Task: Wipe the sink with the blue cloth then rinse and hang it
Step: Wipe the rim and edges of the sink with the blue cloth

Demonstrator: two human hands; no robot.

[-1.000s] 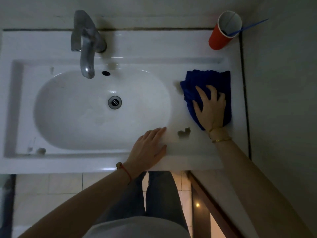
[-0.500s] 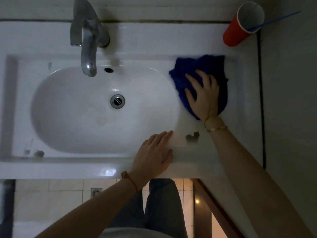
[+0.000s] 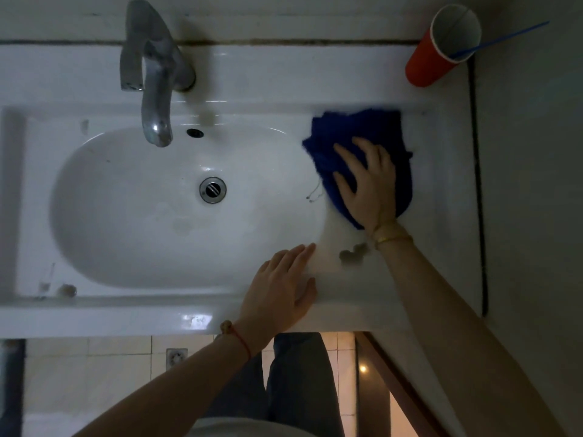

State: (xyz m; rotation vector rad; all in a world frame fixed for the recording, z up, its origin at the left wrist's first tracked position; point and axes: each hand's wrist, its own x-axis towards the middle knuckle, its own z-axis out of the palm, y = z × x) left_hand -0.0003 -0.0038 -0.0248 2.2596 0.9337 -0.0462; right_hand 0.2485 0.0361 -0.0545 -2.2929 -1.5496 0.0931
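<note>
Right hand [image 3: 367,184], fingers spread, presses the blue cloth [image 3: 353,134] flat on the sink [image 3: 252,86] ledge at the basin's right edge, basin lying leftward; left hand [image 3: 280,291], open, braces on the front rim.

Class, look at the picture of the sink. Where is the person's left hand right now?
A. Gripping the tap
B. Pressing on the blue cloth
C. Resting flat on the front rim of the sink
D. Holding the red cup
C: the left hand lies flat, fingers straight, on the front rim of the sink, while the right hand presses the blue cloth.
</note>
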